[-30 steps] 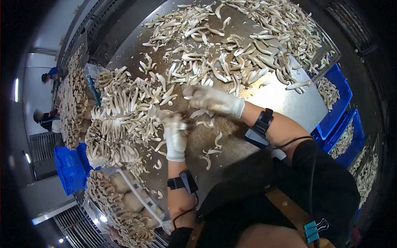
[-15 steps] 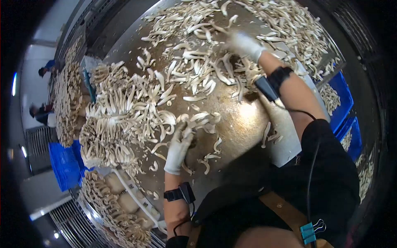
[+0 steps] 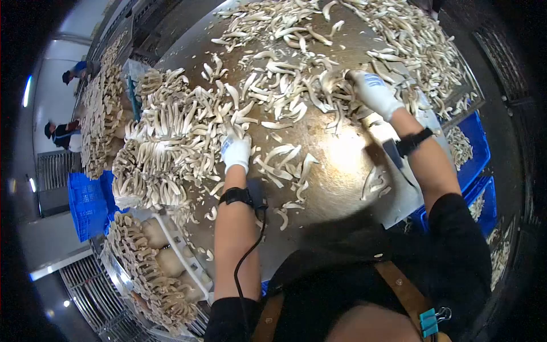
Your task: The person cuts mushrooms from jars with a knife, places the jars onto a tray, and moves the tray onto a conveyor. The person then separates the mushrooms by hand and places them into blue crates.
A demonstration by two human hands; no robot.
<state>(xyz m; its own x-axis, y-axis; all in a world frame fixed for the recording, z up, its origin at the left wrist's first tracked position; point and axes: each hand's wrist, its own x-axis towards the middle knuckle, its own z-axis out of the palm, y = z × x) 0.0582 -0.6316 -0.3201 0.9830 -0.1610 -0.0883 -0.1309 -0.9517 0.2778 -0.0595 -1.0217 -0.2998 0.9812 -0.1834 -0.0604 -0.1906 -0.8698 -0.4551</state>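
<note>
My left hand (image 3: pixel 236 149), in a white glove with soiled fingertips, reaches into the near edge of a large heap of long pale mushrooms (image 3: pixel 165 122). Its fingers are closed around mushrooms there, partly hidden among the stems. Farther right, my right hand (image 3: pixel 375 96), gloved in white with blue print, is at the right end of a loose pile of mushrooms (image 3: pixel 279 85). The fingers curl downward, and what they hold, if anything, is hidden beneath them. Between my hands and my body, several loose mushrooms (image 3: pixel 282 162) lie on the metal table (image 3: pixel 325 194).
Big mushroom heaps (image 3: pixel 421 51) cover the table's far right. A blue crate (image 3: pixel 473 145) with mushrooms stands beyond the right edge; another blue crate (image 3: pixel 88 205) is at left. Uncut mushroom clusters (image 3: pixel 145 268) stand at lower left. Two people (image 3: pixel 62 134) are in the background.
My left hand has moved forward and slightly left, away from the loose mushrooms and into the heap. My right hand has moved right and toward me, no longer blurred. The view has shifted slightly.
</note>
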